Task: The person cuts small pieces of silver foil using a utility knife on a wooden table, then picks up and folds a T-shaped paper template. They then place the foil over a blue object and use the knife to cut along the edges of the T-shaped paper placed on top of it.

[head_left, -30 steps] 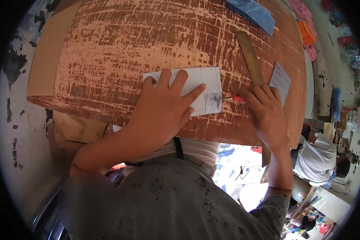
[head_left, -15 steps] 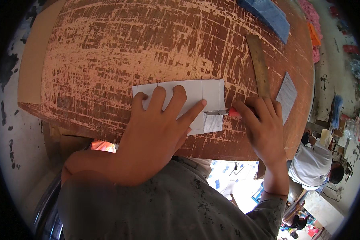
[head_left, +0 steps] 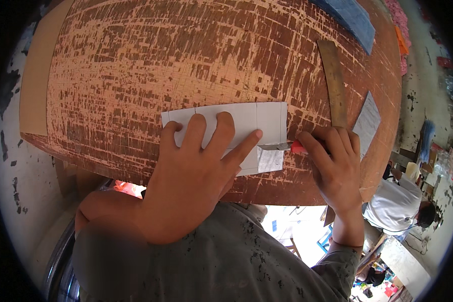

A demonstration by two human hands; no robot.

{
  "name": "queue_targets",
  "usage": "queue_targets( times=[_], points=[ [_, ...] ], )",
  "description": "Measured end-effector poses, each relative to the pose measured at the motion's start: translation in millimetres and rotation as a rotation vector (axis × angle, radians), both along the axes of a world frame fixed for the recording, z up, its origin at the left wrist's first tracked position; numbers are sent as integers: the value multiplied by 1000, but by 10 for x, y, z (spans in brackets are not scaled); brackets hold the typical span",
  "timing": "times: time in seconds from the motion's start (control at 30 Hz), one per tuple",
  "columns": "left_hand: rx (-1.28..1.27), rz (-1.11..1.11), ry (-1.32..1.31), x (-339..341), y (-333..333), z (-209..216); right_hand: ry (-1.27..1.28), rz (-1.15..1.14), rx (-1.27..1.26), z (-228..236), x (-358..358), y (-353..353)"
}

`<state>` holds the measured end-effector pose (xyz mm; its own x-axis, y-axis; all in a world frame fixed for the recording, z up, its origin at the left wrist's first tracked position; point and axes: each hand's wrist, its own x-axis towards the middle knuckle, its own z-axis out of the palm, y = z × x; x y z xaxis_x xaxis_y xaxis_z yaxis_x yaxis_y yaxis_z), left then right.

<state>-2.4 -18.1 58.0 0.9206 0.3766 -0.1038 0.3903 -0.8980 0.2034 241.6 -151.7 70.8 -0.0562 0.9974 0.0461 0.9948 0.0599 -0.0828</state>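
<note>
My left hand (head_left: 194, 173) lies with fingers spread on a white card (head_left: 272, 118) marked with thin pencil-like lines, pressing it against the scratched brown table. Its index fingertip touches the card close to the tip of a blade. In my right hand (head_left: 335, 163) a red-handled cutter knife (head_left: 298, 147) is gripped, its thin metal blade (head_left: 274, 147) lying across the card's right part. Just below the blade, a grey marbled patch (head_left: 270, 160) shows at the card's lower right corner; whether it is the card's other face or a separate piece, I cannot tell.
A worn metal ruler (head_left: 332, 83) lies beyond my right hand, beside a grey marbled sheet (head_left: 367, 121). Blue-grey material (head_left: 350, 20) rests at the far right, brown cardboard (head_left: 40, 75) at the left edge. A person in white (head_left: 397, 204) is off to the right.
The view has shifted slightly, with the card sitting a little lower in it. The knife blade stays across the card's right part, turned a little to show more of its side.
</note>
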Motion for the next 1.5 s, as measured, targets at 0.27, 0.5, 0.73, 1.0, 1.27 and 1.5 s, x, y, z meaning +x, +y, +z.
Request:
queue_targets(
  times=[0.27, 0.5, 0.73, 1.0, 1.27, 1.5],
  points=[
    [7, -1, 17, 1, -6, 2, -18, 17, -55, 75, -13, 6],
    [-3, 3, 15, 7, 4, 0, -25, 47, -87, 104, 28, 22],
    [-16, 9, 7, 11, 8, 1, -31, 56, -88, 137, 80, 49],
    [-11, 2, 0, 5, 14, -24, -3, 54, -120, 172, 116, 65],
    [-15, 2, -2, 1, 20, -5, -9, 46, -122, 194, 144, 51],
    [-21, -4, 9, 9, 23, -18, -34, 47, -132, 194, 193, 30]
  ],
)
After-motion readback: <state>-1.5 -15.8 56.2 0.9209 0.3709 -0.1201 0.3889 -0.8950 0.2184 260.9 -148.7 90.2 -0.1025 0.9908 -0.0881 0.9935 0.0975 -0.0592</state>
